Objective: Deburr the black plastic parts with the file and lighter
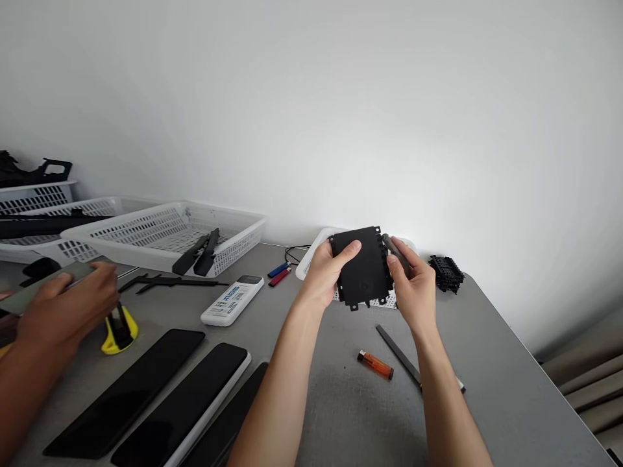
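In the head view, fingers of the right hand [415,279] mostly hide the grey piece [388,244] they pinch beside the black panel [364,269]. The left hand [325,272], fingers hidden behind, pinches the panel above the bench [335,402], long axis near upright, top tipped slightly left.

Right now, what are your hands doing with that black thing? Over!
Left hand gripping black plastic part. Right hand holding slim grey object at the part's right edge. White basket behind, orange lighter nearer; neither seems in the way.
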`<state>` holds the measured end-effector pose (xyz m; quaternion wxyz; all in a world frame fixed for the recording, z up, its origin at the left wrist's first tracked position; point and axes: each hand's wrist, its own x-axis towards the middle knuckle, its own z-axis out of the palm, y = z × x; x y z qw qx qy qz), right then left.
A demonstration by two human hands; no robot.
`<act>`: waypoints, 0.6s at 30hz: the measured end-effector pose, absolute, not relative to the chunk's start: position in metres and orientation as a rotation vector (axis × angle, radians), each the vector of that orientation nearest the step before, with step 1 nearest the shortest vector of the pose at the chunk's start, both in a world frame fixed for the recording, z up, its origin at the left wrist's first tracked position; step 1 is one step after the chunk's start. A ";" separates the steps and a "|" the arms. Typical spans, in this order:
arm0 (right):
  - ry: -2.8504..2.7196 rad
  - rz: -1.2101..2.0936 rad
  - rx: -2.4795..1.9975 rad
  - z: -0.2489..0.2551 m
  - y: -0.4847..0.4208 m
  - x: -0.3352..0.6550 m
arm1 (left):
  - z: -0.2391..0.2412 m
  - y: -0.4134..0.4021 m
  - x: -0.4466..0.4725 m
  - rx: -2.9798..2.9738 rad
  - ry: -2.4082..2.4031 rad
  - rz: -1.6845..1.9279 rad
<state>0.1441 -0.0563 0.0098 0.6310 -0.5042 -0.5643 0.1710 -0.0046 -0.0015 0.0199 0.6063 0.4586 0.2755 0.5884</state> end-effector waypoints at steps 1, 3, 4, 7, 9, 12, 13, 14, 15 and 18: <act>-1.290 0.294 -1.185 0.010 -0.056 0.143 | 0.019 -0.001 -0.004 1.082 0.649 1.384; -1.318 0.093 -1.227 0.009 -0.056 0.142 | 0.019 -0.001 -0.004 1.111 0.661 1.422; -1.348 0.012 -1.232 0.010 -0.056 0.141 | 0.019 -0.001 -0.004 1.117 0.659 1.426; -1.433 -0.108 -1.210 0.010 -0.058 0.138 | 0.019 -0.002 -0.005 1.116 0.657 1.424; -1.462 -0.126 -1.201 0.010 -0.059 0.136 | 0.021 -0.003 -0.006 1.113 0.664 1.431; -1.533 -0.129 -1.235 0.009 -0.059 0.134 | 0.023 -0.004 -0.008 1.140 0.672 1.441; -1.560 -0.136 -1.251 0.008 -0.059 0.134 | 0.023 -0.005 -0.009 1.149 0.676 1.449; -1.587 -0.150 -1.266 0.007 -0.059 0.133 | 0.024 -0.005 -0.009 1.156 0.680 1.456; -1.612 -0.172 -1.281 0.007 -0.059 0.133 | 0.024 -0.006 -0.010 1.161 0.681 1.458; -1.694 -0.258 -1.331 0.007 -0.059 0.134 | 0.025 -0.006 -0.011 1.158 0.667 1.464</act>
